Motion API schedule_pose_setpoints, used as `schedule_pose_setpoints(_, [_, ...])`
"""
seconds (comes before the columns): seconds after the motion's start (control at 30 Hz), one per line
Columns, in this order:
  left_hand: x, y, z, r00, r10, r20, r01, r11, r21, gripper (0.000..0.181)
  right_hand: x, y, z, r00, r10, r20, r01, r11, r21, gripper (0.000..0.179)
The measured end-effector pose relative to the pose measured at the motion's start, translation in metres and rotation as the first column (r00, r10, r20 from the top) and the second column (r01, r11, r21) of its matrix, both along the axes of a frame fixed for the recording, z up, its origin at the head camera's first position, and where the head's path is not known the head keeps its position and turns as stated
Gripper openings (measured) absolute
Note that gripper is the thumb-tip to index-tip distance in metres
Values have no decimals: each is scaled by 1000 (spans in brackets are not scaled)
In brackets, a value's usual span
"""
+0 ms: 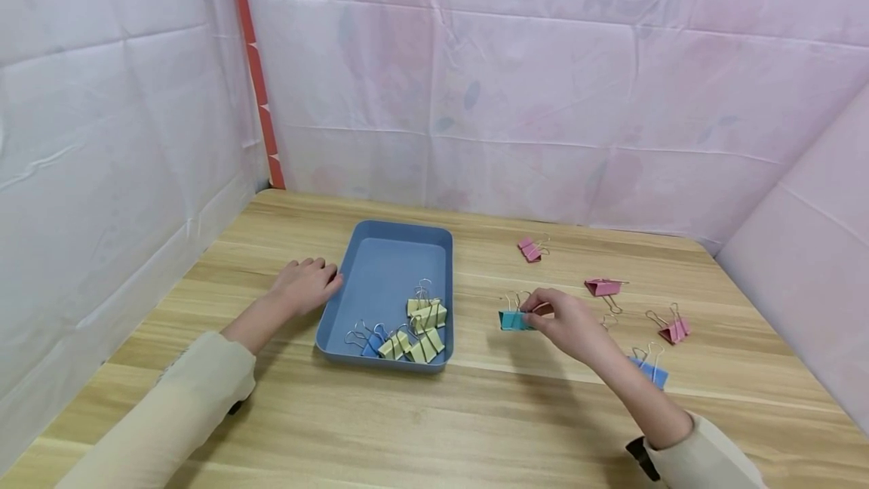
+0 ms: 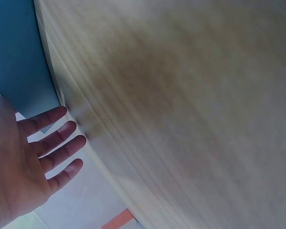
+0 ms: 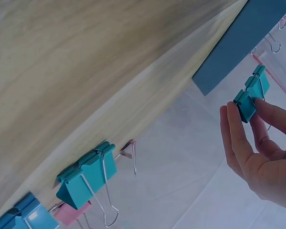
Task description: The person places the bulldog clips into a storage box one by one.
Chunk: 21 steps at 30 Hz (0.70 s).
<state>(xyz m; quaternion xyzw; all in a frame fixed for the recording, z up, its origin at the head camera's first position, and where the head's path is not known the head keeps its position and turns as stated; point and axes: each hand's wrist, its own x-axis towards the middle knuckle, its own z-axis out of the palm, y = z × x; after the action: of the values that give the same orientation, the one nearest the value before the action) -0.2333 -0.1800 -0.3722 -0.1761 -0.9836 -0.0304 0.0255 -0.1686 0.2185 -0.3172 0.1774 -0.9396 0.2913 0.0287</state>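
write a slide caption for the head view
Right hand pinches a teal binder clip right of a blue tray holding yellow clips and a blue one; left hand at the tray's edge.

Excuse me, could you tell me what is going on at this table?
A person's right hand pinches a teal clip above the table, to the right of the tray. The left hand is at the tray's left edge. Yellow clips and a blue clip lie in the tray. On the table to the right are three pink clips, another blue clip and a second teal clip.
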Motion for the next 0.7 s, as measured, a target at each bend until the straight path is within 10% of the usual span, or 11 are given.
schedule_pose_setpoints(0.7, [0,0,2,1000,2,13,-2,1000,0,43,-5,-23,7,999,47,-1,-47,997,-66,5])
